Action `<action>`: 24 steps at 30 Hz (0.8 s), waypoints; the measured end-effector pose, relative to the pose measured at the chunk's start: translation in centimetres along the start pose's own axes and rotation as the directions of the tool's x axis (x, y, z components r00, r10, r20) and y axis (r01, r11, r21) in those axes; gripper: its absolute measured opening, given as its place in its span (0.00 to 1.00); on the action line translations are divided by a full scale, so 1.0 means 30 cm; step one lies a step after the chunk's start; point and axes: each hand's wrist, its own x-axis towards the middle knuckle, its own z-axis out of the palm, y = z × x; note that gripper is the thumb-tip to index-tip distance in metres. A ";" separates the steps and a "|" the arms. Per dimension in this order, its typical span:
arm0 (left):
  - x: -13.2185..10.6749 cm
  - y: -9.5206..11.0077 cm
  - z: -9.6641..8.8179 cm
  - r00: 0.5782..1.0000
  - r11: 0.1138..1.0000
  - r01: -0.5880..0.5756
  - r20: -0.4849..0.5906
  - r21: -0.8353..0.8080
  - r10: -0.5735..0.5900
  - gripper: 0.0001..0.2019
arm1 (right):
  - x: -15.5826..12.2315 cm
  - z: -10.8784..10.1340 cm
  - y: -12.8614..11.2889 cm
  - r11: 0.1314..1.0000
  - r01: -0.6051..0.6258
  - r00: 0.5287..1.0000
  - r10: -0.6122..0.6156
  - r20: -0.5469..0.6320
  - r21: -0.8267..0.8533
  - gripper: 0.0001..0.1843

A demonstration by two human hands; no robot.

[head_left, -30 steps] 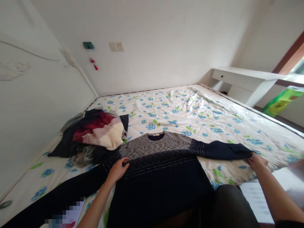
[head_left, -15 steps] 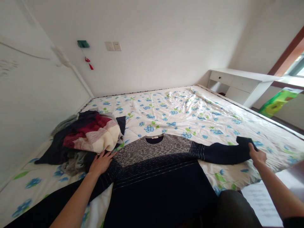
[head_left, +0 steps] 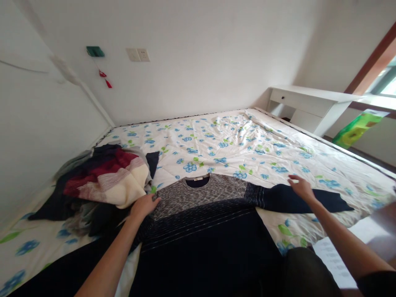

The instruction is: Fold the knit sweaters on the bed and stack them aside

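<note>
A navy and grey sweater (head_left: 204, 231) lies flat, front up, on the flowered bed cover (head_left: 247, 144), its collar away from me and both sleeves spread out. My left hand (head_left: 142, 206) rests on the sweater's left shoulder, fingers curled over the fabric. My right hand (head_left: 299, 186) hovers with fingers apart over the right sleeve (head_left: 297, 200), about halfway along it, holding nothing.
A pile of clothes (head_left: 102, 185), with a red, pink and cream striped knit on top, lies at the left by the wall. A white desk (head_left: 309, 103) stands beyond the bed's far right corner, with a green package (head_left: 355, 130) near it. Papers (head_left: 337, 251) lie at my lower right.
My right hand let go of the sleeve's cuff and moved left along the sleeve, which now lies flat. My left hand shifted from the chest to the left shoulder.
</note>
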 end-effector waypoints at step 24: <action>-0.101 0.113 0.036 0.981 0.993 0.112 -0.157 -0.043 -0.118 0.29 | -0.103 0.370 -0.514 0.914 0.393 0.887 -0.405 0.221 0.100 0.20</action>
